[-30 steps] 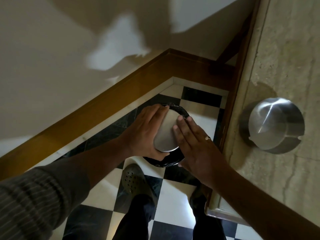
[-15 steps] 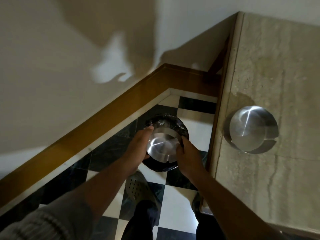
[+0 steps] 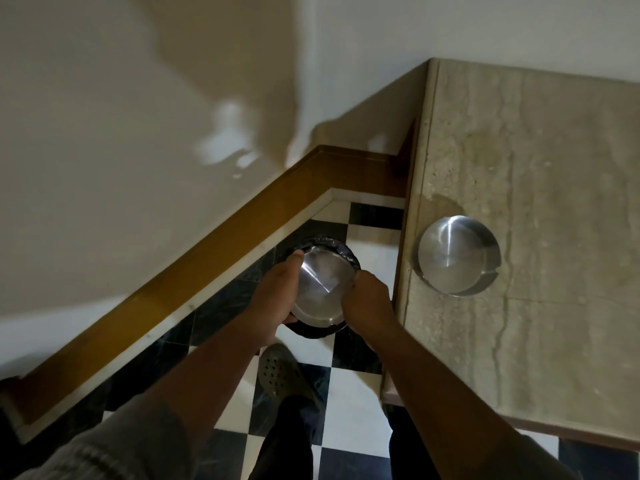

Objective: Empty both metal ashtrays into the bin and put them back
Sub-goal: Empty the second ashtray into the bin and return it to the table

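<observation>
1. Both hands hold one metal ashtray [image 3: 320,284] over the bin [image 3: 317,332], which stands on the floor near the corner of the room.
2. The left hand [image 3: 277,292] is closed around the left side of this ashtray, and the right hand [image 3: 367,299] grips its right rim with the fingers curled.
3. The ashtray is tilted toward the wall, and its shiny inside looks clean, so I judge that it is already emptied or almost emptied.
4. The second ashtray [image 3: 459,254] stands upright on the stone counter [image 3: 554,168], close to the left edge of it. It also looks empty, but I cannot tell whether it was already tipped out.
5. What is left, as I judge: to put the held ashtray back on the counter, and maybe to empty the second one.
6. The counter is beige stone with veins. The floor [image 3: 349,410] has black and white tiles, and a wooden skirting board [image 3: 207,258] runs along the pale wall.
</observation>
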`<state>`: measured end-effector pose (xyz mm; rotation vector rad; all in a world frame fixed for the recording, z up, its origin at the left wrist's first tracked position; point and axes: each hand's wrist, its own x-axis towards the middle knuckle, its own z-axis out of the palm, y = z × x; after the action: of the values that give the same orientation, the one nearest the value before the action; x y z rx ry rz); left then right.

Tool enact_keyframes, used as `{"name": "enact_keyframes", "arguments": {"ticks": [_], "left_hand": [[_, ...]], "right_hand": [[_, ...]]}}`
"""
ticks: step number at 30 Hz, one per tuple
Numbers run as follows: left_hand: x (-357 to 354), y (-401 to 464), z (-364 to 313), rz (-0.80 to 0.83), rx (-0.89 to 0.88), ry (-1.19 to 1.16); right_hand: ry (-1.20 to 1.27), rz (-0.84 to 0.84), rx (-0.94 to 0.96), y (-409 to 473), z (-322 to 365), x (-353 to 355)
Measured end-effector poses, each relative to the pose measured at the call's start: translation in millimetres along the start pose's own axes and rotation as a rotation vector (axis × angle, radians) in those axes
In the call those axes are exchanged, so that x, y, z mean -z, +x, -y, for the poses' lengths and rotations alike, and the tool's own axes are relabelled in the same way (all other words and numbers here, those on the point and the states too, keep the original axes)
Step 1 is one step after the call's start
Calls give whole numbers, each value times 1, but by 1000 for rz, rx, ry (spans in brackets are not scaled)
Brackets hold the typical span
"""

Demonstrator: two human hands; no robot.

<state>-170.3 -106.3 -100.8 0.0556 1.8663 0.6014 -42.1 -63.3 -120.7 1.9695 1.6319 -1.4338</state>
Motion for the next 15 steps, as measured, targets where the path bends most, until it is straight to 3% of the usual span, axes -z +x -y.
{"name": "enact_keyframes", "arguments": {"ticks": [8, 12, 15], "left_hand": [[-6, -32, -44, 50, -87, -57], [-40, -63, -76, 81, -220, -48], [-77, -84, -96, 110, -223, -27]], "right_hand": [[-52, -47, 214, -18, 28, 79], [13, -59, 196, -22, 19, 138], [108, -127, 142, -27, -1, 179]]}}
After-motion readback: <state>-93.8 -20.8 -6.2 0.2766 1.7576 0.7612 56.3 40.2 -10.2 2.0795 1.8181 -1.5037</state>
